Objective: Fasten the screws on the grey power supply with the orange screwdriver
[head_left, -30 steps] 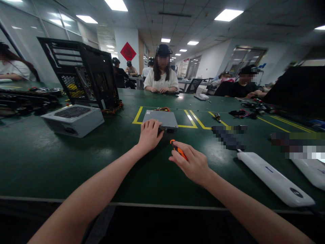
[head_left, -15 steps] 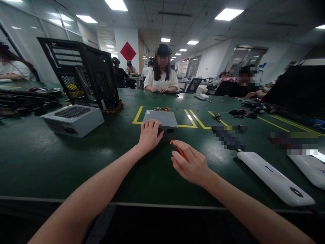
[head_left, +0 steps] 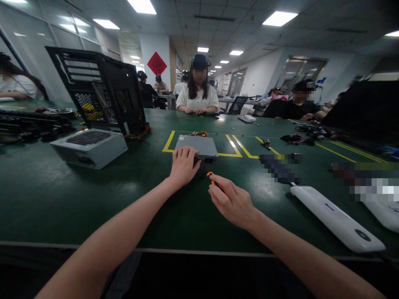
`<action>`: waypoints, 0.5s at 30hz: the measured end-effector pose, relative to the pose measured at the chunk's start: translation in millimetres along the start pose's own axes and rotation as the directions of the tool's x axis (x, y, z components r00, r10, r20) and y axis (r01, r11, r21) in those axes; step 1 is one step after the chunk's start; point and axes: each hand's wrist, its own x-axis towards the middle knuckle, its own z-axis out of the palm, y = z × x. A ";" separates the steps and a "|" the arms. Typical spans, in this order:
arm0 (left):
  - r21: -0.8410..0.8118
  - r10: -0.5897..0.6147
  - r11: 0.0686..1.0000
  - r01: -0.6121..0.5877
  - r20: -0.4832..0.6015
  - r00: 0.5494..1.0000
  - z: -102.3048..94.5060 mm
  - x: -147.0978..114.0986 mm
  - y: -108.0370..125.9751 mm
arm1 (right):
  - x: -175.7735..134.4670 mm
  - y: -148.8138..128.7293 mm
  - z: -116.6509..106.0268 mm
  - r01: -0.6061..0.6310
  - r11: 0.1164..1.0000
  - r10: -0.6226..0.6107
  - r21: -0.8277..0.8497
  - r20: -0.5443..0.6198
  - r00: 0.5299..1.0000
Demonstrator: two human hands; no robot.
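Observation:
A flat grey computer power supply lies on the green table, its socket end towards me and coloured wires at its far side. My left hand grips its near left edge, fingers over the top and thumb at the front face. An orange and black screwdriver is held in my closed right hand, just in front of the power supply. The screwdriver's thin shaft points towards the power supply's near face; I cannot tell whether its tip touches.
To the left stand a larger power supply and a black computer case. White devices lie at the right, with cables beyond. A person sits across the table; yellow tape marks its surface.
My right hand and the screwdriver have shifted slightly to the left. My left hand and the power supply stay where they were.

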 end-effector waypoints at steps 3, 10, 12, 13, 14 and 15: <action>-0.003 0.000 1.000 0.000 -0.002 1.000 0.3 0.1 0.1 | 0.5 1.1 -0.7 -0.024 1.000 0.024 -0.009 0.003 1.000; 0.003 -0.003 1.000 0.003 -0.004 1.000 0.9 0.4 0.3 | 2.7 -1.6 -3.3 0.011 1.000 -0.011 0.004 0.067 0.998; 0.000 0.002 1.000 -0.002 -0.005 1.000 0.8 0.4 0.4 | 2.8 -0.3 -3.5 -0.012 1.000 0.012 -0.007 0.037 0.999; -0.001 0.004 1.000 -0.004 -0.005 1.000 0.8 0.4 0.4 | 2.8 0.5 -3.7 -0.031 0.999 0.031 -0.011 0.021 0.999; -0.002 0.005 1.000 -0.005 -0.005 1.000 0.9 0.4 0.4 | 2.8 1.0 -3.9 -0.048 0.999 0.048 -0.012 0.006 0.999; 0.000 0.003 1.000 -0.003 -0.005 1.000 1.0 0.4 0.4 | 2.7 1.3 -4.1 -0.059 0.998 0.059 -0.008 0.000 0.998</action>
